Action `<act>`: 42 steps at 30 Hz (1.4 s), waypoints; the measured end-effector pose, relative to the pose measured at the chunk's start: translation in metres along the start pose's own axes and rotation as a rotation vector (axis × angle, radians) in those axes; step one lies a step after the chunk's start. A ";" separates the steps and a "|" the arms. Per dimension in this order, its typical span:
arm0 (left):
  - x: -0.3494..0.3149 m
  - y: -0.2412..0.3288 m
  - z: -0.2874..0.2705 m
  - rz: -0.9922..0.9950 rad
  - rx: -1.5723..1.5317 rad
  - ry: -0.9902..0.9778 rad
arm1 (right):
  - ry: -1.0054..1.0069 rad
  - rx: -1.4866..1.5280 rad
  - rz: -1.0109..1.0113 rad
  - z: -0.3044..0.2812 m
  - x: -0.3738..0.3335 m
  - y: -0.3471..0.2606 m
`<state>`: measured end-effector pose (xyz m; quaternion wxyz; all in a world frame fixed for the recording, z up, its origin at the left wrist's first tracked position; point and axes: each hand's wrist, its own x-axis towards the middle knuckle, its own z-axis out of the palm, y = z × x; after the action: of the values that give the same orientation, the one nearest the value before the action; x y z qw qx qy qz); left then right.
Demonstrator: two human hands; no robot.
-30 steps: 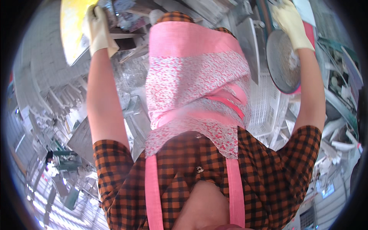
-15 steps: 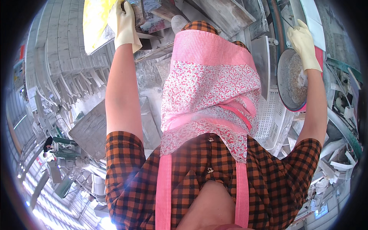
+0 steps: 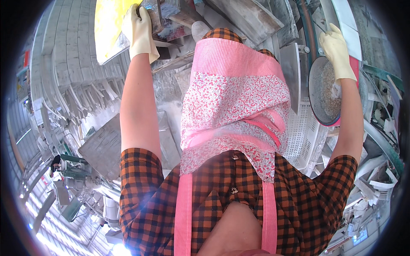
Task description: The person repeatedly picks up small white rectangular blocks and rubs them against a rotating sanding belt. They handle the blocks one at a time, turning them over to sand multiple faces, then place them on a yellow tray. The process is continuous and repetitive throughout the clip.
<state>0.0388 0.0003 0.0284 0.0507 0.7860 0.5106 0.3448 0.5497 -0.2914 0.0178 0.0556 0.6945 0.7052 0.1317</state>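
1. The left hand point(image 3: 139, 34), wearing a cream rubber glove, is reaching far out on the left. Its fingers are bending and touching the right edge of a yellow-and-white sheet point(image 3: 110, 30). I am not able to tell if they are gripping it.
2. The sheet is sitting at the far left, and its top is going out of view.
3. The right hand point(image 3: 335, 49), in a matching glove, is reaching to the far right. Its fingers are curling in, near a thin dark rod point(image 3: 317, 25). I am not able to tell if it is holding the rod.
4. A dark round pan point(image 3: 315, 94) is sitting on the right, just nearer than that hand. Tan, grainy stuff point(image 3: 327, 96) is lying in it.
5. A gray flat board point(image 3: 292, 77) is standing left of the pan. A white basket with holes point(image 3: 294, 138) is sitting nearer.
6. The person is wearing a pink flowery apron point(image 3: 235, 98) over an orange-and-black checked shirt point(image 3: 294, 192).
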 end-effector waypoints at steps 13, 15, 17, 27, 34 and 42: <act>0.002 -0.001 0.002 -0.006 -0.004 0.048 | -0.077 -0.030 0.010 -0.009 0.003 -0.005; 0.002 0.000 0.002 0.000 -0.006 0.056 | -0.079 -0.049 0.010 -0.009 0.003 -0.005; 0.000 0.000 0.003 -0.020 -0.031 0.048 | -0.073 -0.057 0.009 -0.011 0.004 -0.006; 0.001 -0.007 0.009 -0.017 -0.075 0.073 | -0.063 -0.019 0.022 -0.011 0.003 -0.007; 0.000 -0.004 0.007 -0.059 -0.099 0.057 | -0.056 -0.030 0.017 -0.011 0.003 -0.007; 0.001 -0.003 0.006 -0.059 -0.085 0.053 | -0.045 -0.033 0.026 -0.013 0.003 -0.009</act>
<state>0.0402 0.0044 0.0225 0.0808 0.7584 0.5195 0.3852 0.5374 -0.2898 0.0277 0.0815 0.7052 0.6925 0.1284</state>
